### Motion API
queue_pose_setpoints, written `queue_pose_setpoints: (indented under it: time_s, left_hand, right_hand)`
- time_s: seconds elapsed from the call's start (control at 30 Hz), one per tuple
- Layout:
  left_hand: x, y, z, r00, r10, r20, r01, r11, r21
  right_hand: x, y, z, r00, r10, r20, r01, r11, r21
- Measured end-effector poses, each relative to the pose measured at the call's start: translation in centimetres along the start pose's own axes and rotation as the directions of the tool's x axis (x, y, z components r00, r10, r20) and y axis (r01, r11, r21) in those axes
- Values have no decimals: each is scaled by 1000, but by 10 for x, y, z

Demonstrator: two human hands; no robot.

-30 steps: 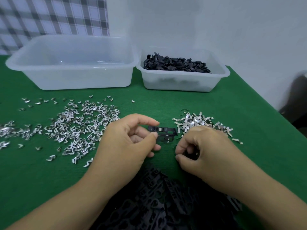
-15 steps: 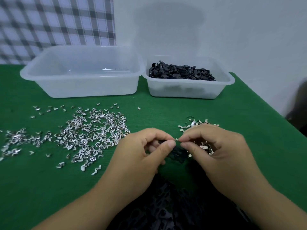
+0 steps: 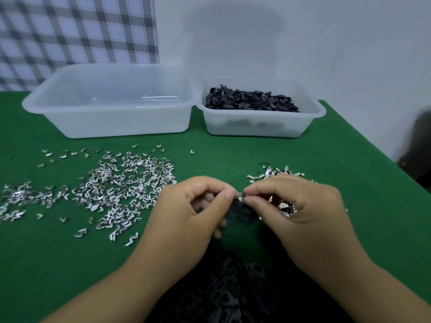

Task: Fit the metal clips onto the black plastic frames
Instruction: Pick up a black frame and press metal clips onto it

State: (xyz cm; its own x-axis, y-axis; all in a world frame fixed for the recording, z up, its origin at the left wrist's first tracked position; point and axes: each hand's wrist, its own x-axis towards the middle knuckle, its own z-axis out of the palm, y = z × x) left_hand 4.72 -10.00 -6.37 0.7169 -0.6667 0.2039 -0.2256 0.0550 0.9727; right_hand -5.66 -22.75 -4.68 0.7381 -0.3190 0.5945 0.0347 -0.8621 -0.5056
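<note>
Both hands meet above the green counter (image 3: 46,252), fingertips almost touching.

- The left hand (image 3: 193,213) has thumb and forefinger curled and pinches the black frame (image 3: 241,212) at its left end. The other fingers are folded in under the frame.
- The right hand (image 3: 300,210) has thumb and forefinger closed on a metal clip (image 3: 240,195). The clip lies at the upper edge of the frame. Whether it is fully seated cannot be told.

Positions relative to the held frame:

- Left of the frame: a wide scatter of loose clips (image 3: 126,183), reaching the counter's left edge.
- Right of and behind the frame: a smaller clip pile (image 3: 275,173), partly covered by the right hand.
- Below the frame, at the near edge: a heap of black frames (image 3: 233,294) between the forearms.
- Beyond the frame, to the left: a large translucent tub (image 3: 116,124).
- Beyond the frame, to the right: a smaller tub (image 3: 251,127) holding black parts (image 3: 251,102).

Bare green surface lies between the tubs and the clip piles, and near the counter's right edge.
</note>
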Motion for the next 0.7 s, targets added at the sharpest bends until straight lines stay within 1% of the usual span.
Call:
queue_pose_setpoints:
  time_s: [0.07, 0.13, 0.27, 0.4, 0.5, 0.7]
  left_hand:
    - [1, -1, 0, 999, -36, -19, 35, 995, -90]
    - [2, -2, 0, 997, -69, -28, 64, 988, -140]
    - [1, -2, -1, 996, -78, -32, 73, 986, -151]
    - [1, -2, -1, 997, -77, -26, 73, 988, -140]
    - [1, -1, 0, 997, -75, -16, 72, 988, -136]
    - [1, 0, 1, 998, -58, -7, 57, 990, -131]
  right_hand:
    - [1, 3, -3, 998, 26, -60, -26, 1000, -11]
    - [1, 6, -7, 995, 35, -89, -37, 999, -25]
    - [-1, 8, -7, 995, 45, -83, -51, 996, -72]
    - [0, 7, -5, 997, 5, -71, -14, 992, -124]
    - [-1, 7, -5, 997, -20, -70, 10, 990, -139]
    - [0, 7, -2, 998, -24, -55, 16, 990, -143]
